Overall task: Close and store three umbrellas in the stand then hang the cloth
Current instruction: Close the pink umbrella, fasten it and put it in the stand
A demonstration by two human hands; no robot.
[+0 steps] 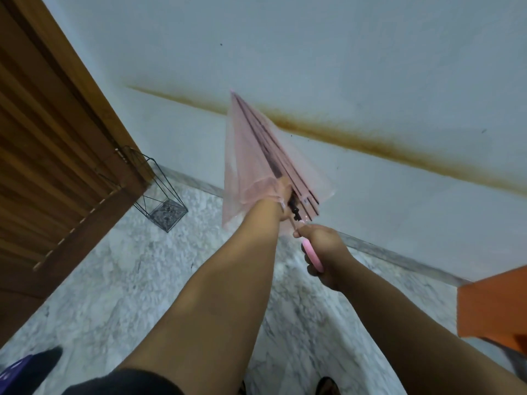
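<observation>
Now, umbrella (251,155) (folded) beyond right hand (325,252).

The grey-white marbled floor (114,280) carries a black wire umbrella stand (159,195) in the corner — beside the wooden door (57,166) and near the pale wall (342,67).

The umbrella (251,155) was sheer pink, with a solid pink handle (312,256) and dark ribs. The floor (114,280) was white marble veined grey; the wall (313,52) pale — crossed by a rusty brown streak (370,146). The door (57,138) was brown wood, the stand (159,195) black wire, the cloth (493,306) orange.
</observation>
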